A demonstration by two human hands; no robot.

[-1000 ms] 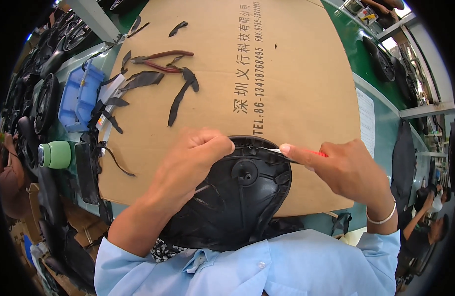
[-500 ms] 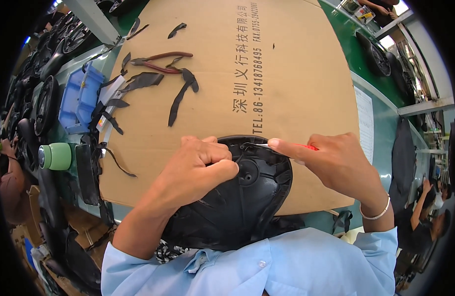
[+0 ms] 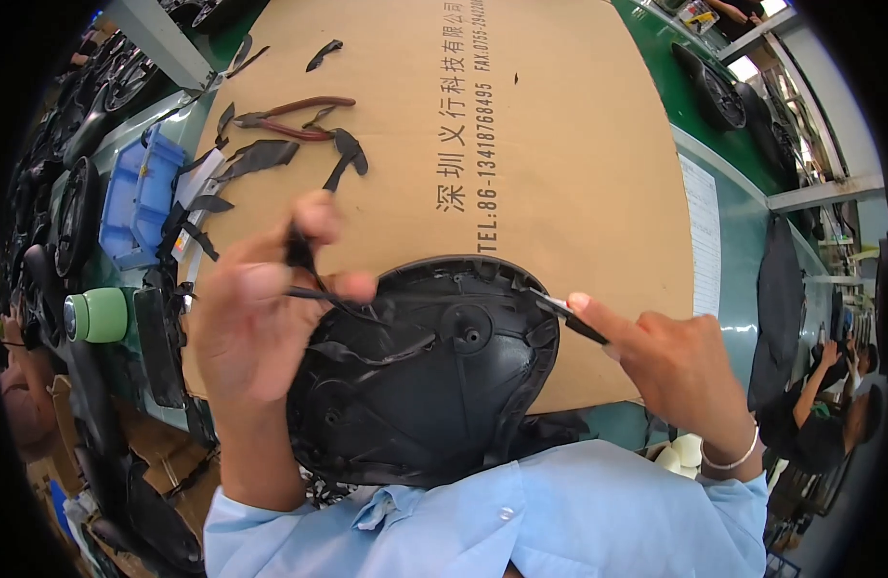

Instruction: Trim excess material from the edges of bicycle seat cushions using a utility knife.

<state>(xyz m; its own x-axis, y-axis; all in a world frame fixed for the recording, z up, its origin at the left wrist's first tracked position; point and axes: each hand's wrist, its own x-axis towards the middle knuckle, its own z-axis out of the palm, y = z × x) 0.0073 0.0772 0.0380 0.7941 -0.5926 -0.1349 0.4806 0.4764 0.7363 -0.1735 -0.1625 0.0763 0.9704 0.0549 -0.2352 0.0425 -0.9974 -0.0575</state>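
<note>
A black saddle [image 3: 396, 405] lies underside up against my body, its ribbed rim and round screw bosses showing. My left hand [image 3: 261, 308], smeared by motion, is raised over the saddle's left side with a thin black strip of trim [image 3: 340, 306] in its fingers. That strip trails down toward the saddle; whether it is still joined there I cannot tell. In my right hand [image 3: 670, 356] is a slim knife [image 3: 571, 318], its tip at the saddle's upper right rim. Another loose curl of black trim [image 3: 367, 356] lies across the saddle's underside.
Beneath the saddle is a large cardboard sheet [image 3: 579, 164]. Red-handled pliers [image 3: 300, 120] and several black scraps [image 3: 261, 157] lie at its far left. Further left stand a blue bin [image 3: 141, 202] and a green-lidded jar [image 3: 99, 315]. Other people work at both sides.
My left hand has pulled away leftward and up from the saddle's rim with the strip. The knife has shifted slightly right and now points along the rim. The view has moved a little.
</note>
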